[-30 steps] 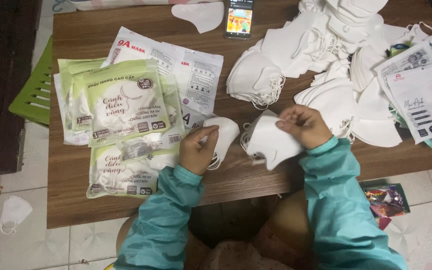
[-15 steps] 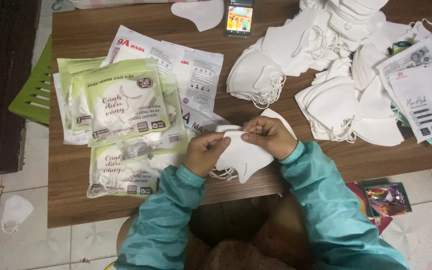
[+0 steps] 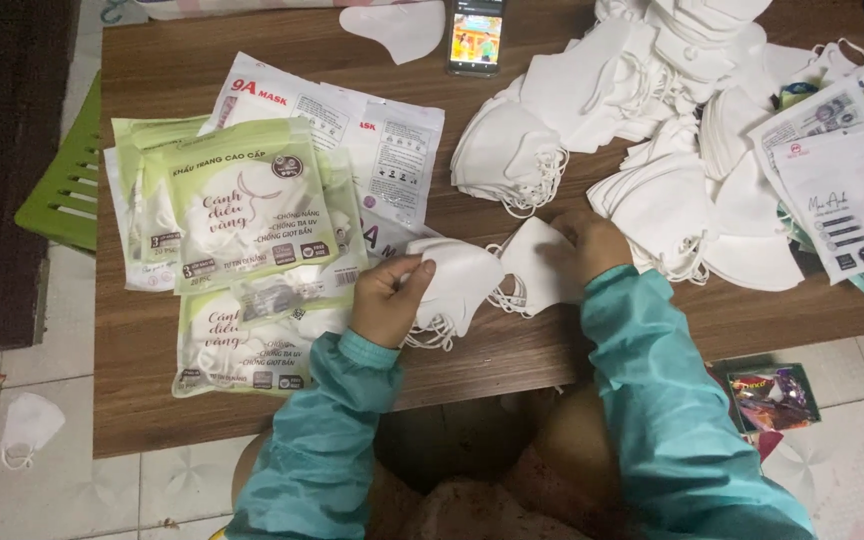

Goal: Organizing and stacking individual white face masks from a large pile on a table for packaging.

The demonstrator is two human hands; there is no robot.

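White face masks are the items in hand. We hold a small stack of masks (image 3: 452, 285) in our left hand (image 3: 389, 300), fingers closed around its edge, with the ear loops hanging below. Our right hand (image 3: 584, 243) pinches a single mask (image 3: 535, 268) just beside that stack, both resting near the front edge of the wooden table (image 3: 152, 400).

To the left of the hands we see several green sealed packs (image 3: 247, 215) piled on one another, each with masks inside; we judge these as finished. Behind them lie flat white printed pouches (image 3: 392, 150), apparently unfilled.

To the right and farther back, a large heap of loose masks (image 3: 652, 90) covers the table, with more pouches (image 3: 847, 195) at its right edge. We judge that most of the work remains, since the loose heap far outweighs the packed pile.

At the far edge lie a phone (image 3: 475, 35) with a lit screen and one lone mask (image 3: 392, 28).
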